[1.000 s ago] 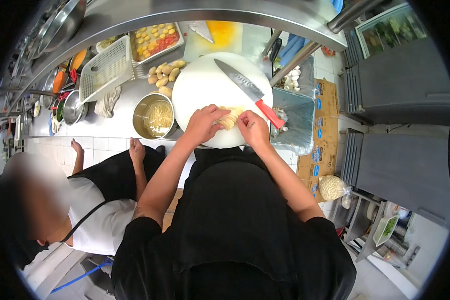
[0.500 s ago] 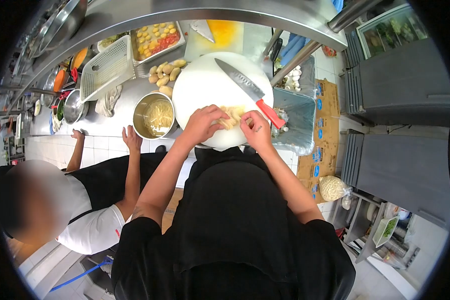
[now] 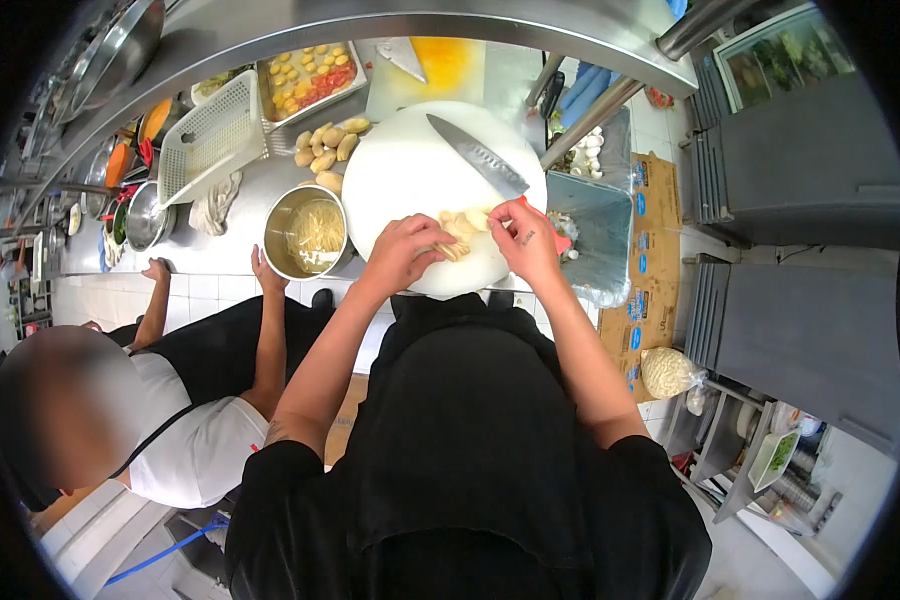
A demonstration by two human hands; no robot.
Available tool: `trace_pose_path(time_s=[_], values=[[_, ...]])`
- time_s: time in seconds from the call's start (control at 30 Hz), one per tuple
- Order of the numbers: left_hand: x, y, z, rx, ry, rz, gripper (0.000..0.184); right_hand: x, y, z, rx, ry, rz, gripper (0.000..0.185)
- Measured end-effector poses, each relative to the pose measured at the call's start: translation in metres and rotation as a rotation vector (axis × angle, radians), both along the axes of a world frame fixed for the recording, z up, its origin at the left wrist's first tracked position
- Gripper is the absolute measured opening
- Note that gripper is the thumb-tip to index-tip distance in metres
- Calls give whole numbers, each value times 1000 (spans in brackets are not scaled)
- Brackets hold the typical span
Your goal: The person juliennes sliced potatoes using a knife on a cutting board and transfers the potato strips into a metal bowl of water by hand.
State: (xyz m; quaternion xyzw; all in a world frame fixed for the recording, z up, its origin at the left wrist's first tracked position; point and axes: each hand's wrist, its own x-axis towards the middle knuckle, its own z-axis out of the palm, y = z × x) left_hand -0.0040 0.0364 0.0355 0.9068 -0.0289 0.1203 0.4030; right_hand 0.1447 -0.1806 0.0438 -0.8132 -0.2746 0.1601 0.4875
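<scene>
On a round white cutting board [image 3: 390, 160] lies a small pile of pale potato slices [image 3: 458, 222]. My left hand [image 3: 402, 258] is curled over a bunch of cut potato sticks [image 3: 456, 250] at the pile's near side, thumb and fingers closed on them. At the pile's right edge, my right hand [image 3: 526, 245] pinches a thin potato slice [image 3: 478, 219] by its end. Behind the hands a chef's knife [image 3: 475, 155] rests flat on the board, its red handle partly hidden by my right hand. Left of the board stands a steel pot [image 3: 271, 232] holding potato sticks in liquid.
Whole potatoes [image 3: 322, 150] lie beside the board, near a white perforated basket [image 3: 185, 150] and a tray of cut vegetables [image 3: 362, 78]. A lined bin [image 3: 595, 240] stands at right. A co-worker's hand [image 3: 268, 270] is near the pot. A steel shelf [image 3: 370, 28] spans overhead.
My right hand has shifted slightly right and up, drawing a slice away from the pile and covering more of the knife handle. My left hand stays nearly in place. The co-worker has shifted slightly.
</scene>
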Motion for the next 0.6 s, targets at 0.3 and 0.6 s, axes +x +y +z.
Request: trace_pose_path(time_s=[0.3,0.6], values=[[-1,0,-5,-1,-24,13,32,40,3,6,-126,-102,122,7],[-1,0,-3,-15,-34,24,33,15,19,6,-361,-333,222,15]])
